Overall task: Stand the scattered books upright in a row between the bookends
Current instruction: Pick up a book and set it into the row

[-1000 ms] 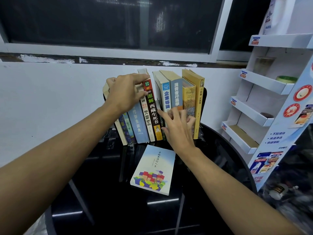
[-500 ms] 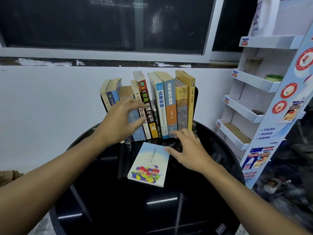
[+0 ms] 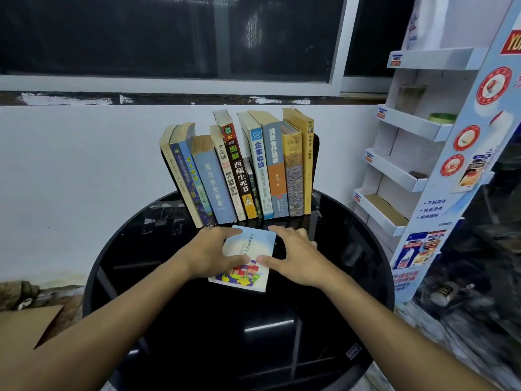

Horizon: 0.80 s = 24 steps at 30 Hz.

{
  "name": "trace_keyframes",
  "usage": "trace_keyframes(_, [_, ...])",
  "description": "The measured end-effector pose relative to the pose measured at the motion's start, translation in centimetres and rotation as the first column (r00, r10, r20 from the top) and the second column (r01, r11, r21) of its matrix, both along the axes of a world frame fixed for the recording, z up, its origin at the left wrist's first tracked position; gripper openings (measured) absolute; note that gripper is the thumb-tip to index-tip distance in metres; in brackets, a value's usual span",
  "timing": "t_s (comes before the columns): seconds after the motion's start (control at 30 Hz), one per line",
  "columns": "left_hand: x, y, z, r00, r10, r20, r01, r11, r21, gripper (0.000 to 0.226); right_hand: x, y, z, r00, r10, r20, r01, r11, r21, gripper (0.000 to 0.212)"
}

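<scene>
A round black glass table [image 3: 324,320] stands against a white wall under a dark window, with a white cardboard display rack [image 3: 408,170] to the right. The pale-blue paperback [image 3: 249,249] lies flat in front of the row of upright books [image 3: 239,170], which ends at a black bookend [image 3: 316,165]. The left hand [image 3: 208,255] and right hand [image 3: 296,258] clasp its two side edges, thumbs on the cover, fingers curled past the edges. Half a second ago the left hand was up at the leaning spines and the right hovered beside the paperback, which lies where it lay.
</scene>
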<state>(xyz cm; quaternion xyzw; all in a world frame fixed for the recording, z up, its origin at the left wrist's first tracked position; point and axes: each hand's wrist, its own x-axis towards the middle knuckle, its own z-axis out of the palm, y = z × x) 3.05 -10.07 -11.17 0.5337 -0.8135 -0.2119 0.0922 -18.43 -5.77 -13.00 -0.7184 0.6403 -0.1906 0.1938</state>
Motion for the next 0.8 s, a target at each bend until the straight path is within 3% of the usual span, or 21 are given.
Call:
trace_keyframes(0.17, [-0.2, 0.3, -0.2, 0.999, 0.037, -0.014, -0.038, 0.999, -0.017, 0.081, 0.1, -0.4, -0.2, 0.996, -0.012, 0.085, 0.014, 1.000, -0.017, 0.085])
trace_keyframes(0.33, [0.1, 0.4, -0.2, 0.988, 0.088, -0.126, -0.093, 0.995, -0.027, 0.077, 0.7, -0.5, 0.5, 0.942, -0.012, 0.336, 0.036, 0.997, -0.067, 0.081])
trace_keyframes(0.63, [0.5, 0.0, 1.9, 0.951, 0.074, -0.301, -0.119, 0.984, -0.133, 0.070, 1.2, -1.2, 3.9, 0.852, -0.029, 0.522, 0.131, 0.978, -0.160, 0.074])
trace_keyframes(0.8, [0.5, -0.3, 4.3, 0.930, 0.006, -0.368, -0.102, 0.965, -0.242, 0.066, 1.0, -0.4, 7.2, 0.816, 0.040, 0.577, 0.126, 0.962, -0.244, 0.059])
